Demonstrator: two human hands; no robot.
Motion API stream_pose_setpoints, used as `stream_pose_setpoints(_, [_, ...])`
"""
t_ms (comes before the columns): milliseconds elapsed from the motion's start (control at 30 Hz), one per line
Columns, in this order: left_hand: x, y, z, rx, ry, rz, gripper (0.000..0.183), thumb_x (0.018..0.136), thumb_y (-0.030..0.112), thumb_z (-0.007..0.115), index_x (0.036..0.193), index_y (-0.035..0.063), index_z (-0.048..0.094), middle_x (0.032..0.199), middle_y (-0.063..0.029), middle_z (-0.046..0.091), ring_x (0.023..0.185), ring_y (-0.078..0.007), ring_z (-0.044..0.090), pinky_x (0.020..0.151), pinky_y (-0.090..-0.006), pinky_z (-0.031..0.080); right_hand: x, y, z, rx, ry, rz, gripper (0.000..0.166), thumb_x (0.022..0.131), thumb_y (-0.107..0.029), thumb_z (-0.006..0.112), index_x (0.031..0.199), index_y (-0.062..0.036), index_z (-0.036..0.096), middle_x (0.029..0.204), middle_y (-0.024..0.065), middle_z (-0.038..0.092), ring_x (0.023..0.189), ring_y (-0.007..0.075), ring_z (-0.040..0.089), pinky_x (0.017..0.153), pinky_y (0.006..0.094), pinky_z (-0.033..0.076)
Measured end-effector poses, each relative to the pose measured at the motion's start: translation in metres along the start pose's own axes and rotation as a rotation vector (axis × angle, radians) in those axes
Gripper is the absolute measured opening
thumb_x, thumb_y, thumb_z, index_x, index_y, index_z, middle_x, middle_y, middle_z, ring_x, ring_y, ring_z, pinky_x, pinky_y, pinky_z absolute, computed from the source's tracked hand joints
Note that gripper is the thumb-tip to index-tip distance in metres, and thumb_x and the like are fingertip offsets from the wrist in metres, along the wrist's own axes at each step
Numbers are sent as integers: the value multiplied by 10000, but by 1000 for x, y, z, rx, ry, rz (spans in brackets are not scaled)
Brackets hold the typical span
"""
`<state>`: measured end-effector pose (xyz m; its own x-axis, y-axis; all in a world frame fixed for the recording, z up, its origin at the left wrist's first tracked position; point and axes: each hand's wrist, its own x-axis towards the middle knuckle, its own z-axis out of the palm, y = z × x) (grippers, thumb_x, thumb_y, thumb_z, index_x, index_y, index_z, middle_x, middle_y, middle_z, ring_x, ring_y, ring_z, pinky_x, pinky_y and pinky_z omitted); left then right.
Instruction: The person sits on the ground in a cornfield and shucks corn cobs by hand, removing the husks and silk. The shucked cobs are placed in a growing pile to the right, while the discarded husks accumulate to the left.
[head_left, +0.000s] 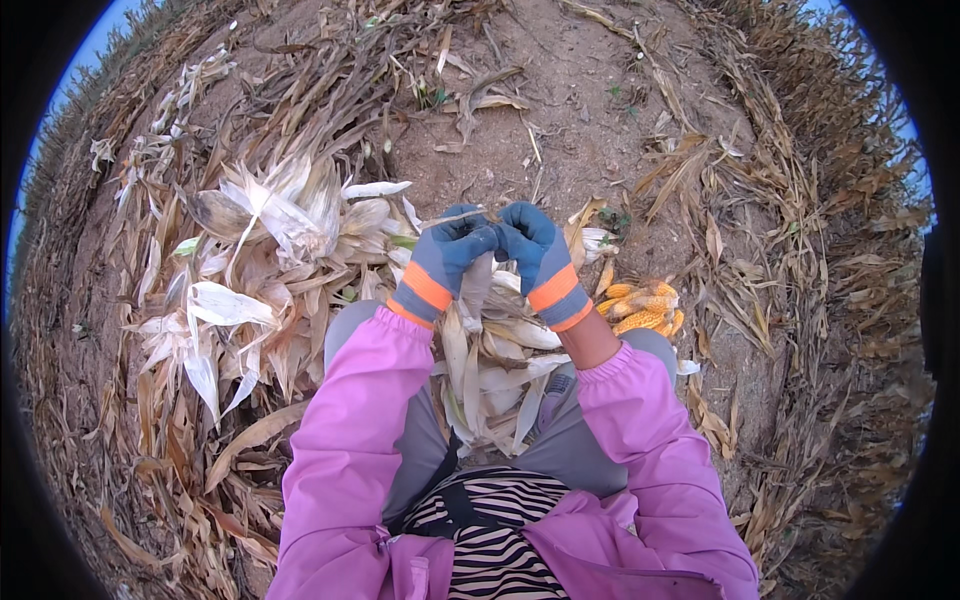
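Observation:
Both my hands wear blue-grey work gloves with orange cuffs, and they meet at the thumbs in front of my knees. My left hand (455, 251) has its fingers curled around the top of a pale corn husk (475, 291), which hangs below the gloves. My right hand (534, 241) pinches the same husk from the other side. A dry strip of leaf (454, 218) lies across the left fingers. Whether a cob is inside the husk is hidden by the gloves. Right of my right wrist, several bare yellow corn cobs (643, 307) lie in a pile on the ground.
Loose husks (491, 379) cover the ground between my legs. A larger heap of pale husks (277, 217) spreads to the left. Dry corn stalks (757, 300) lie along the right, with bare soil (570, 142) ahead. One shoe (551, 401) shows beside the husks.

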<state>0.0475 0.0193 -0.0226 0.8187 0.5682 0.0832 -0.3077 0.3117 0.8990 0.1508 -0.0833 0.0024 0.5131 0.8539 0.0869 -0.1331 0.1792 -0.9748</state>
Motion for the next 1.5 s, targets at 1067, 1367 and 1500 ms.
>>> stream_pose_setpoints(1067, [-1, 7, 11, 84, -36, 56, 151, 765, 78, 589, 903, 35, 545, 799, -16, 568, 758, -91, 536, 698, -222, 445, 0, -8, -5, 288, 46, 107, 82, 777, -92, 563, 803, -34, 510, 680, -4, 485, 596, 81, 469, 521, 221, 393])
stream_pose_setpoints(1367, [-3, 12, 18, 334, -40, 79, 130, 775, 104, 564, 878, 30, 539, 764, 10, 538, 680, -60, 474, 608, -197, 400, -1, -2, -8, 268, 45, 100, 83, 786, -100, 559, 809, -41, 506, 692, -6, 493, 606, 75, 460, 527, 210, 381])
stream_pose_setpoints(1500, [-1, 10, 16, 233, -80, 28, 127, 776, 118, 553, 870, 35, 536, 754, 19, 522, 666, -50, 449, 583, -192, 383, -1, -2, -5, 256, 71, 111, 78, 787, -102, 558, 797, -47, 504, 705, -1, 507, 611, 78, 463, 531, 213, 381])
